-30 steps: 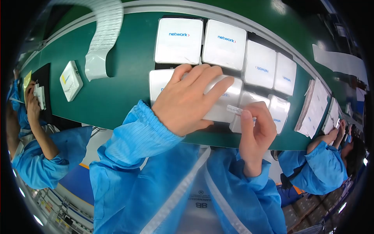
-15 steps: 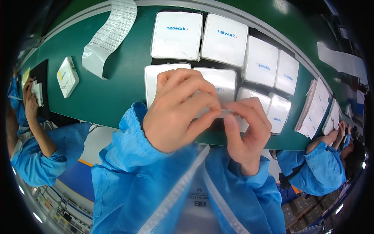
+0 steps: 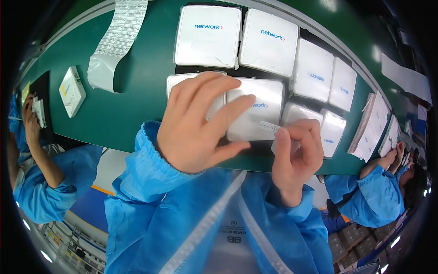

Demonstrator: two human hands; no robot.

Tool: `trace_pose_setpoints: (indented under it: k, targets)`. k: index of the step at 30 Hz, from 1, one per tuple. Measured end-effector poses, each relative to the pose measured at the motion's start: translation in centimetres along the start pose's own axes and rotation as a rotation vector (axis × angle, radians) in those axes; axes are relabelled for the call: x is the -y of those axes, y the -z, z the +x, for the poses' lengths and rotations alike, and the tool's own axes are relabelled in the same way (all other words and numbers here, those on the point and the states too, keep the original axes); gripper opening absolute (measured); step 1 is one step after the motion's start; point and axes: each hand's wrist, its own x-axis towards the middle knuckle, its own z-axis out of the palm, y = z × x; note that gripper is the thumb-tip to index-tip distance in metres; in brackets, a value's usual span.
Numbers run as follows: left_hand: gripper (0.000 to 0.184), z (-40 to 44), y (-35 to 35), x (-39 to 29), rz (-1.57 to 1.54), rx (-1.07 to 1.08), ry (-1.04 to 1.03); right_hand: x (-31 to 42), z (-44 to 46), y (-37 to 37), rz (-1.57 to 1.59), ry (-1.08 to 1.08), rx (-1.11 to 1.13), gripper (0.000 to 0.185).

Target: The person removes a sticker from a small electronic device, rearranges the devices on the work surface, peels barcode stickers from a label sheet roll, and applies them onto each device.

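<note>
And it's the R hand (image 3: 294, 157), right of centre, closest to the small label (image 3: 269, 126): pinched at its R end btwn thumb & index, free end poking out to the L. Long axis runs approx L–R, dipping slightly to the R, above the lower R part of the centre white box (image 3: 246, 125); contact w/ box, can't tell. L hand (image 3: 189, 125), centre-left, fingers spread wide, nothing visibly gripped, thumb below & L of the label

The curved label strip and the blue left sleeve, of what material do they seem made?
Label strip: probably glossy paper or film; its unprinted end shines and bends. Left sleeve: thin, slightly shiny cloth, likely synthetic; it wrinkles and gathers.
</note>
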Motion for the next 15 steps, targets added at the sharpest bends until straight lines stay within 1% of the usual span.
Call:
trace_pose_setpoints:
  k: [1, 3, 6, 10, 15]
  targets:
    - [0.071, 0.0, -0.1, 0.0, -0.005, 0.002, 0.003, 0.1, -0.1, -0.3, -0.026, -0.004, -0.01, 0.01]
    - [0.077, -0.2, -0.4, -0.1, 0.042, 0.042, -0.005, -0.1, -0.1, -0.6, -0.056, 0.015, 0.0, 0.011]
    - [0.082, -0.2, -0.8, 0.1, 0.074, 0.037, 0.008, -0.1, 0.0, -0.7, -0.094, 0.026, 0.026, 0.012]
    - [0.082, -0.3, -1.4, 0.2, 0.111, 0.007, -0.003, 0.5, 0.4, -0.9, -0.124, -0.007, 0.084, 0.01]
    - [0.077, -0.4, -1.6, 0.3, 0.118, -0.015, 0.004, 0.6, 0.4, -0.8, -0.132, -0.031, 0.113, 0.009]
